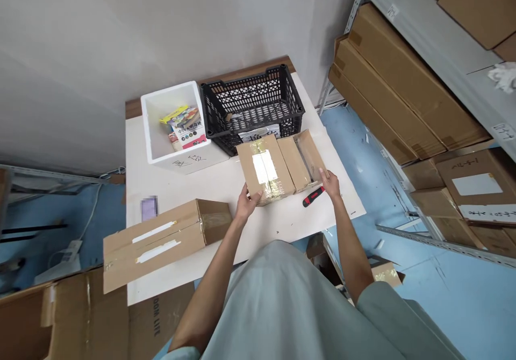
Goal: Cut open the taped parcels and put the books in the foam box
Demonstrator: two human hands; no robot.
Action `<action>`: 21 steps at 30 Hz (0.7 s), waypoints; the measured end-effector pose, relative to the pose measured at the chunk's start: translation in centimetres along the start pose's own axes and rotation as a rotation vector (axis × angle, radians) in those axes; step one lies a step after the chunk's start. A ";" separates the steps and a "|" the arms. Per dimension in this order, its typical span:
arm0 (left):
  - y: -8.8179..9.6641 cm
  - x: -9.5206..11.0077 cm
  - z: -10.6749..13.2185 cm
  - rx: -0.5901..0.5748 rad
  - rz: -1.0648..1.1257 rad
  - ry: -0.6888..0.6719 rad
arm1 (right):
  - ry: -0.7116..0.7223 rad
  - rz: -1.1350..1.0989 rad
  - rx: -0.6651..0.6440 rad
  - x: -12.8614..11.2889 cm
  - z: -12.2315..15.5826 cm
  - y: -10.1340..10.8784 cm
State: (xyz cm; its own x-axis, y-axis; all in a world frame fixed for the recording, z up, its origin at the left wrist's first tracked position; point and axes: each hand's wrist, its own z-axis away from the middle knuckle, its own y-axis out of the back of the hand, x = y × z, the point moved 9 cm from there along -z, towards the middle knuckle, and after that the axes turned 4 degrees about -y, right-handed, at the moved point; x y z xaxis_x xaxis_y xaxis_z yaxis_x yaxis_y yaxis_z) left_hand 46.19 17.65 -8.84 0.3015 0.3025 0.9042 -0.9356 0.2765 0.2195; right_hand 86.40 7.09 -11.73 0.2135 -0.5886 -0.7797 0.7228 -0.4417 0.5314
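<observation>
A small cardboard box, with clear tape and a white label on its left panel, lies on the table in front of the black crate. My left hand grips the near left corner, thumb on top and the other fingers partly hidden beneath. At the opposite side, my right hand pinches the near edge of the raised right flap. A red and black tool that looks like a utility knife rests on the table just below the box, close to my right hand but not touching it.
On the white table stand a black plastic crate, a white foam box with books inside, and a long cardboard box. A blurred purple item lies at left. Shelves with cartons rise at right.
</observation>
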 end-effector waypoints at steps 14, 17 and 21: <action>3.5 -5.2 11.5 -0.069 -0.213 0.053 | -0.311 0.466 -0.050 8.2 6.7 -5.8; 4.0 -5.1 12.7 -0.086 -0.194 0.031 | -0.356 0.510 -0.049 8.7 7.8 -6.2; 3.9 -3.8 13.6 -0.144 -0.169 -0.011 | -0.399 0.522 -0.061 9.3 10.0 -6.3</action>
State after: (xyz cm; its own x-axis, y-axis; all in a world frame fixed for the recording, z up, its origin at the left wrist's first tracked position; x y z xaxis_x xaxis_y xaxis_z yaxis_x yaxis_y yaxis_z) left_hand 38.95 5.14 -6.41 0.4493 0.2311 0.8630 -0.8358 0.4500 0.3147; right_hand 77.29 -2.40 -19.01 0.2944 -0.9262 -0.2354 0.6290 0.0024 0.7774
